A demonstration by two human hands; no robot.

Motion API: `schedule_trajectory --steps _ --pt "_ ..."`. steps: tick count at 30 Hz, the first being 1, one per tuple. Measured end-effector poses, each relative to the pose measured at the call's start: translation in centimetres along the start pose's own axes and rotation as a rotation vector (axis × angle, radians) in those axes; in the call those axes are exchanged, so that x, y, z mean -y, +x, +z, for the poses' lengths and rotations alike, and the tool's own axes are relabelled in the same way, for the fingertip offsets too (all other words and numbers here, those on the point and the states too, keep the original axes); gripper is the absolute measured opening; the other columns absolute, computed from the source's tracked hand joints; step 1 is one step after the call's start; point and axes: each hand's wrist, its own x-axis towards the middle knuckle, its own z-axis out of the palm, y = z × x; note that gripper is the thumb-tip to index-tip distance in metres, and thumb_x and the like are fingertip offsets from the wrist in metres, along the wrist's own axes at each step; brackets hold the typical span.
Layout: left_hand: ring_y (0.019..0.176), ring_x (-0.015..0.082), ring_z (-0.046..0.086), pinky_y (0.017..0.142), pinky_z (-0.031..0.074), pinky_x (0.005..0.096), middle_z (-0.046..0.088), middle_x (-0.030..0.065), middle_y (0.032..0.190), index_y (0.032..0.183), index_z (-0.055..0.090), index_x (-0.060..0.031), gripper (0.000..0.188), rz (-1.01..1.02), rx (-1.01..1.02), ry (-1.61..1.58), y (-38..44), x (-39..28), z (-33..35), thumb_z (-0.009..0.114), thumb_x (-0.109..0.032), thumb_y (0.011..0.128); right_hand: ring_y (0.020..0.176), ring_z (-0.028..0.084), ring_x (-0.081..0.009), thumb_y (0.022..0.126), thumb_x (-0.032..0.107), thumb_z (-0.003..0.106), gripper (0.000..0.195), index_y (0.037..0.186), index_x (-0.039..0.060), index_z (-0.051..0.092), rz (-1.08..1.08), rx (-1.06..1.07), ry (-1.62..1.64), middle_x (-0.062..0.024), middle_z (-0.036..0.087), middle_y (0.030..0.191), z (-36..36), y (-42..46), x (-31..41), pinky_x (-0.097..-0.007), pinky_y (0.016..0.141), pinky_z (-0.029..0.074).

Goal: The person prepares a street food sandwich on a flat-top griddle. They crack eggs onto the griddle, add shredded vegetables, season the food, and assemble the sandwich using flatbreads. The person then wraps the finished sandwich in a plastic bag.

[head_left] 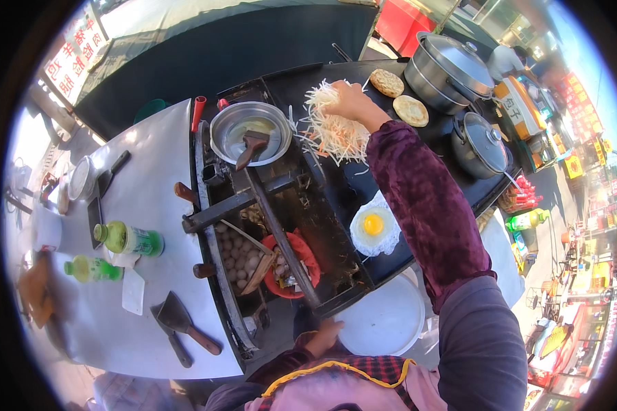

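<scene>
My right hand is on a pile of shredded vegetables at the far part of the black griddle; its fingertips are hidden, so its grip is unclear. Two round flatbreads lie to its right. Nearer to me a fried egg with a whole yolk sits on the griddle, left of my sleeve. My left hand is low by the front edge, beside a round white lid or tray; whether it holds anything is not visible. A metal bowl with a brush stands left of the pile.
A steamer pot and a smaller lidded pot stand at the right. On the left metal table are scrapers, green bottles and a cleaver. Metal bars cross above many eggs and a red-lined bin.
</scene>
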Motion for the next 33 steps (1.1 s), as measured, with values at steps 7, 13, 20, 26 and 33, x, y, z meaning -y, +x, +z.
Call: schedule_trajectory --steps 7,13,20,26,33 --pt "0.109 0.0233 0.057 0.086 0.051 0.0361 0.056 0.0117 0.125 0.145 0.041 -0.0041 0.071 0.077 0.151 0.309 2.7 8.5 -4.2 0.056 0.008 0.077 0.12 0.059 -0.0349 0.085 0.051 0.071 0.062 0.133 0.0125 0.062 -0.175 0.022 -0.167 -0.016 0.065 0.128 -0.7 3.1 -6.4 -0.0421 0.101 0.048" --pt "0.108 0.0277 0.057 0.095 0.05 0.0419 0.055 0.0122 0.12 0.133 0.042 -0.0059 0.063 0.027 -0.169 -0.068 2.8 3.6 0.1 0.054 0.011 0.074 0.083 0.069 -0.0228 0.101 0.028 0.055 0.031 0.105 0.001 0.071 -0.194 -0.651 0.3 -0.0107 0.073 0.09 -5.2 -4.8 -4.6 -0.032 0.078 0.053" --pt "0.1 0.0224 0.059 0.088 0.05 0.036 0.056 0.011 0.112 0.126 0.043 -0.0025 0.052 0.051 -0.342 0.015 4.8 9.9 0.1 0.056 0.008 0.077 0.058 0.043 -0.0095 0.11 0.03 0.043 0.04 0.077 0.0065 0.046 0.171 -0.328 1.302 -0.0035 0.047 0.07 3.1 -40.6 -4.0 -0.024 0.053 0.036" --pt "0.106 0.0248 0.055 0.095 0.046 0.0377 0.054 0.0138 0.116 0.13 0.04 -0.0003 0.054 -0.02 -0.507 0.108 11.6 25.1 -1.9 0.055 0.003 0.078 0.058 0.042 -0.0099 0.108 0.031 0.041 0.04 0.076 0.008 0.05 0.976 0.321 1.471 -0.0013 0.048 0.069 20.0 -73.0 -13.5 -0.0249 0.053 0.035" --pt "0.122 0.037 0.053 0.104 0.043 0.0424 0.05 0.0257 0.133 0.141 0.034 0.006 0.067 0.119 -0.461 0.285 25.2 33.3 4.5 0.06 -0.005 0.081 0.064 0.05 -0.0151 0.101 0.018 0.046 0.022 0.084 0.0049 0.055 0.986 0.251 1.135 -0.0052 0.054 0.075 22.0 -81.5 -18.7 -0.0295 0.058 0.041"
